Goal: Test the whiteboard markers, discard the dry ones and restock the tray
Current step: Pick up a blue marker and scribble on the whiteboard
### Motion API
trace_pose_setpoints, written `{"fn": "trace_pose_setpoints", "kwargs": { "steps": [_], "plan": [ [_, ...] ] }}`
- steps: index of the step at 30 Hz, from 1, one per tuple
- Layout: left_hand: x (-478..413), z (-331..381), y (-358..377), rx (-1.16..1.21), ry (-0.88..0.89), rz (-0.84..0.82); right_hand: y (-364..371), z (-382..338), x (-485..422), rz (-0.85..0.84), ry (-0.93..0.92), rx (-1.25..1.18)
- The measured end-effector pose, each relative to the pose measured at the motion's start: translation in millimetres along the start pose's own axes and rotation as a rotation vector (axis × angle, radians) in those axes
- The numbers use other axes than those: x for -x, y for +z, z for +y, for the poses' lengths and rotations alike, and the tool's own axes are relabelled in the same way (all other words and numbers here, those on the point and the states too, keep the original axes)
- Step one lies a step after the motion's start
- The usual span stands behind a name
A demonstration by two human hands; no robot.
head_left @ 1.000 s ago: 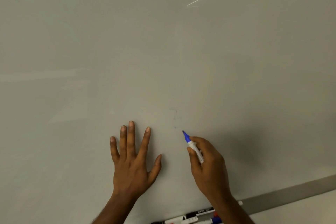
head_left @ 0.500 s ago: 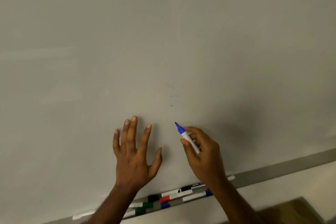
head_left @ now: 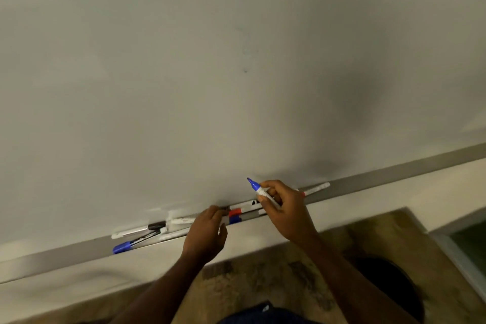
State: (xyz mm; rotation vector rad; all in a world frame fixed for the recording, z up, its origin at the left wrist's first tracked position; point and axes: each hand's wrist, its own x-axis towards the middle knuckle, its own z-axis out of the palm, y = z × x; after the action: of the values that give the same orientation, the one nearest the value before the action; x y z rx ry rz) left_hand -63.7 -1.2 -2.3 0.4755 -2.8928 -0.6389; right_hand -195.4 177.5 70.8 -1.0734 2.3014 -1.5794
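Observation:
My right hand [head_left: 288,212] holds an uncapped blue marker [head_left: 259,191], tip pointing up and left, just off the whiteboard [head_left: 236,60] above the tray. My left hand [head_left: 207,231] is down at the grey marker tray [head_left: 368,179], its fingertips pinched at a small dark thing among the markers; what it is I cannot tell. Several markers lie in the tray: a blue-capped marker [head_left: 123,247] at the left, a black-capped marker [head_left: 156,226], a red-capped marker [head_left: 235,212] and a white marker [head_left: 317,188] to the right. A faint mark [head_left: 246,71] shows on the board.
Below the tray runs a cream wall strip [head_left: 79,279]. Patterned carpet [head_left: 276,279] covers the floor, with a round dark bin [head_left: 389,281] at the lower right. A glass-fronted edge [head_left: 468,242] stands at the far right.
My left hand left the board, where it lay flat, and dropped to the tray. My right hand lowered the blue marker away from the faint mark. The view tilted downward.

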Motion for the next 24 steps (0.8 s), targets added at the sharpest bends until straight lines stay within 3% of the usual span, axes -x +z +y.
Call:
{"fn": "trace_pose_setpoints", "kwargs": {
  "steps": [4, 12, 24],
  "plan": [
    [0.6, 6.6, 17.5, -0.067, -0.032, -0.141, 9.7, 27.1, 17.5, -0.062, 0.171, 0.063],
    [-16.8, 13.5, 35.4, -0.114, -0.079, -0.106, 10.4, 59.1, 49.3, -0.155, 0.405, 0.162],
    [-29.8, 11.3, 41.9, -0.158, -0.044, -0.164, 1.3, 77.7, 58.9, -0.190, 0.465, 0.192]
  ]
}}
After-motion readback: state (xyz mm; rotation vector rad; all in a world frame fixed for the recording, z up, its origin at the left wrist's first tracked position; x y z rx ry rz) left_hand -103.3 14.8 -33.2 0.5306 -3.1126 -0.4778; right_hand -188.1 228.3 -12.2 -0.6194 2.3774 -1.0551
